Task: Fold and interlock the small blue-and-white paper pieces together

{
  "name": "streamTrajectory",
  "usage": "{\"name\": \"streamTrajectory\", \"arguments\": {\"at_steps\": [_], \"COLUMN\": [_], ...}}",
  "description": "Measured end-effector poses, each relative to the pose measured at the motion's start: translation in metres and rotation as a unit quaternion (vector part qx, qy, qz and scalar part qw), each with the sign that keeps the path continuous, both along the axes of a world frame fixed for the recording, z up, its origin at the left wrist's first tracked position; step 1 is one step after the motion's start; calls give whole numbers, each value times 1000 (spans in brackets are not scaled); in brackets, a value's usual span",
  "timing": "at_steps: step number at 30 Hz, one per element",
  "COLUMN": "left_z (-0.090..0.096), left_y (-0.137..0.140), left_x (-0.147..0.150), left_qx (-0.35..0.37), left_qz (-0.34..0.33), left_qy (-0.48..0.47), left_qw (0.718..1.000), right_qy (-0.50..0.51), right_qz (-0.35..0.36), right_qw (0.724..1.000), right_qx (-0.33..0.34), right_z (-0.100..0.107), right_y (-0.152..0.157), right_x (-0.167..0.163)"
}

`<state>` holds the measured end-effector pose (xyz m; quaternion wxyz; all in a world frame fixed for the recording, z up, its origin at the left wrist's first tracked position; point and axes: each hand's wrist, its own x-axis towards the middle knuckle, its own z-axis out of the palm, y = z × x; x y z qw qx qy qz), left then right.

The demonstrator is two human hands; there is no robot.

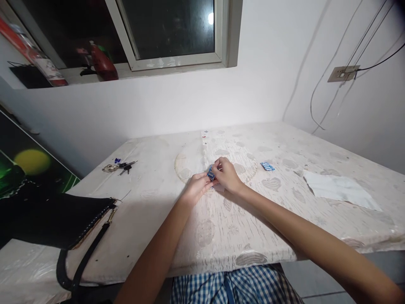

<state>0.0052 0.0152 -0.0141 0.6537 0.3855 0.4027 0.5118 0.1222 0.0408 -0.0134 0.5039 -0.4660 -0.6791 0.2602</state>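
Near the middle of the table, both hands come together around a small flat blue piece with pale markings; its kind is not clear. My left hand is closed on the piece's lower left side. With bent fingers and thumb, my right hand pinches it from the upper right, covering part of it. Under the hands, a bit of whitish paper shows on the tablecloth. A similar blue-and-white striped flat piece lies apart, to the right.
The table wears a pale patterned cloth. A white cloth or paper lies at right. Keys rest at left, behind a black bag whose strap hangs over the front edge. Bottles stand on the windowsill. Cables hang from a wall socket.
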Motion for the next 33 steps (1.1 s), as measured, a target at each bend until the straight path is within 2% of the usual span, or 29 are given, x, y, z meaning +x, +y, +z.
{"name": "streamTrajectory", "arguments": {"at_steps": [4, 14, 20, 24, 28, 33], "left_z": [0, 2, 2, 4, 6, 6], "left_y": [0, 1, 4, 5, 5, 4], "left_x": [0, 0, -3, -5, -4, -3], "left_qx": [-3, 15, 18, 17, -6, -11], "left_qz": [-4, -23, 9, 10, 4, 10], "left_qy": [-3, -62, -48, -60, -98, -76], "left_qw": [1000, 998, 999, 998, 995, 997], "right_qy": [-19, -19, 35, 55, 47, 56], "right_qz": [9, 45, 54, 85, 81, 91], "right_qw": [1000, 998, 998, 995, 996, 994], "right_qx": [-9, 47, 7, -20, 2, 0], "right_z": [-3, -7, 2, 7, 6, 0], "right_y": [-1, 4, 9, 10, 9, 11], "right_x": [0, 2, 10, 13, 10, 7]}}
